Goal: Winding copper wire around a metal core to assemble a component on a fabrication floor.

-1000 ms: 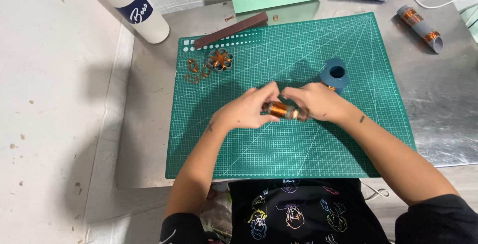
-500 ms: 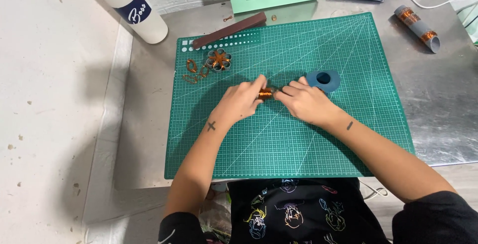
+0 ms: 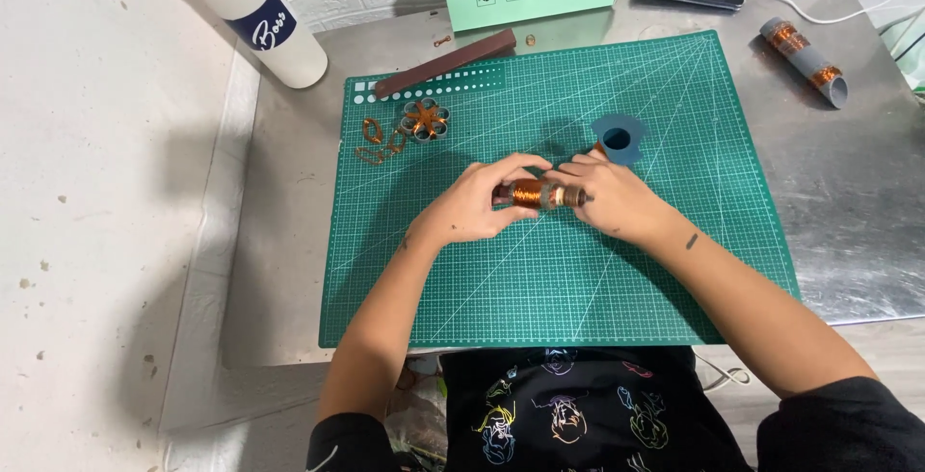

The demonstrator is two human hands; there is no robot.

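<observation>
Between both hands [image 3: 549, 204]: copper-wound tube [image 3: 541, 195]

Left hand [image 3: 474, 210]: bare, no rings.
Right hand [image 3: 610, 200]: bare; small dark mark just behind the wrist.
Sleeves: short, black, well behind both hands.
Shirt: black, outlined cartoon figures in several colours.
</observation>
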